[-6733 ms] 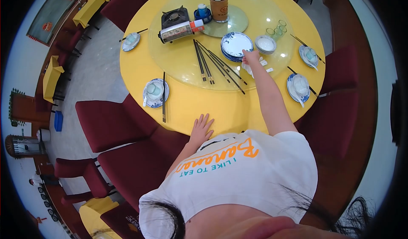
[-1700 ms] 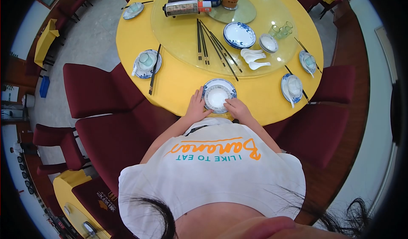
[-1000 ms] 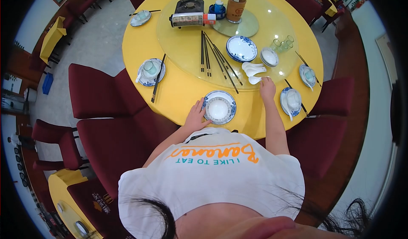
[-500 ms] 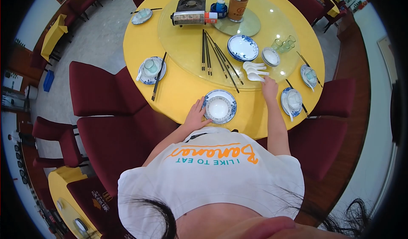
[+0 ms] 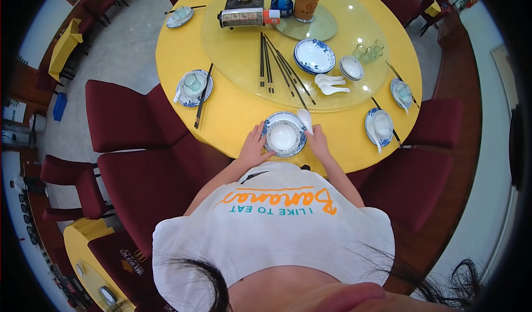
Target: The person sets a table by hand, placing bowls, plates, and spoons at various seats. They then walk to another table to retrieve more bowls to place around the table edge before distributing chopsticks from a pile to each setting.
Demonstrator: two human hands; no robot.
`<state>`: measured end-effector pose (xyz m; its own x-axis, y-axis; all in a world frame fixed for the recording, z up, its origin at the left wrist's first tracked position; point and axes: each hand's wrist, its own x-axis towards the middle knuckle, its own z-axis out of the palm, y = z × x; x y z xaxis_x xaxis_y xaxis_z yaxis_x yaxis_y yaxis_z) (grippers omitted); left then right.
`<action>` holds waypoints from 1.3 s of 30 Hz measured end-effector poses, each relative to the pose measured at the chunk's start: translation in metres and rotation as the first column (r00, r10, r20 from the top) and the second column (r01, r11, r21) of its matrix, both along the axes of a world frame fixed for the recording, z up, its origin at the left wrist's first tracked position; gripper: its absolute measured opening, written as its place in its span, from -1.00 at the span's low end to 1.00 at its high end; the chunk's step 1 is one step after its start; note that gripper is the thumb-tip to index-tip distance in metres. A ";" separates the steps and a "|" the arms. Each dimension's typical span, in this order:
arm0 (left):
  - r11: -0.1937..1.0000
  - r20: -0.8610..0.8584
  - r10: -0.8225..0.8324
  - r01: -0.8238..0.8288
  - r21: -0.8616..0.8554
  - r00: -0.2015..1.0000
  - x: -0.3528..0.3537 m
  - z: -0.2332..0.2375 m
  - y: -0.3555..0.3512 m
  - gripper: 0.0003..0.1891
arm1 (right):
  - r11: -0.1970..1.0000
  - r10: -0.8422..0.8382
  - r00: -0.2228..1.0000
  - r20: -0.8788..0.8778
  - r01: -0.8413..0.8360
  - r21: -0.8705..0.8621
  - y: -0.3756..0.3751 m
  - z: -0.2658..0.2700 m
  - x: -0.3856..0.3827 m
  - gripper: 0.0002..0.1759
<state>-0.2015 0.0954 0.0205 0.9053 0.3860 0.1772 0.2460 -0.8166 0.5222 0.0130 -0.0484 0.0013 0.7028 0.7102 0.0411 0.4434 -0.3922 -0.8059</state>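
In front of me a small white bowl (image 5: 285, 137) stands on a blue-patterned plate (image 5: 277, 118) near the table's edge. At the plate's left rim lies my left hand (image 5: 254, 148), fingers stretched out, seemingly touching it. My right hand (image 5: 317, 142) pinches the handle of a white soup spoon (image 5: 304, 119), bowl end up, at the right rim of the plate. Farther off on the glass turntable lie several more white spoons (image 5: 332, 85), beside a stack of small bowls (image 5: 351, 67) and a stack of plates (image 5: 314, 56).
Several dark chopsticks (image 5: 270, 65) lie on the turntable (image 5: 233, 62). Behind them stand a portable gas stove (image 5: 244, 1), a chopstick holder (image 5: 306, 4) and green glasses (image 5: 368, 51). Other place settings, such as a plate (image 5: 209, 90) at left, ring the yellow cloth. Dark red chairs (image 5: 127, 112) surround the table.
My right hand has taken one spoon from the group on the turntable and brought it left and nearer to me, beside the plate. My left hand has stayed at the plate.
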 end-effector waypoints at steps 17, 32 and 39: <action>0.986 0.013 0.075 -0.072 -0.149 0.997 0.005 0.006 -0.003 -0.20 | 0.942 0.252 0.885 0.392 -0.132 -0.308 0.005 0.044 -0.036 -0.81; 0.983 0.043 0.087 -0.079 -0.165 0.995 0.007 0.001 -0.002 -0.21 | 0.946 0.143 0.976 -0.162 -0.183 -0.267 0.002 0.010 -0.027 -0.79; 0.966 0.004 0.067 -0.064 -0.249 0.998 0.002 0.000 0.001 -0.21 | 0.991 0.090 0.913 0.398 -0.044 -0.123 0.050 0.065 0.014 -0.66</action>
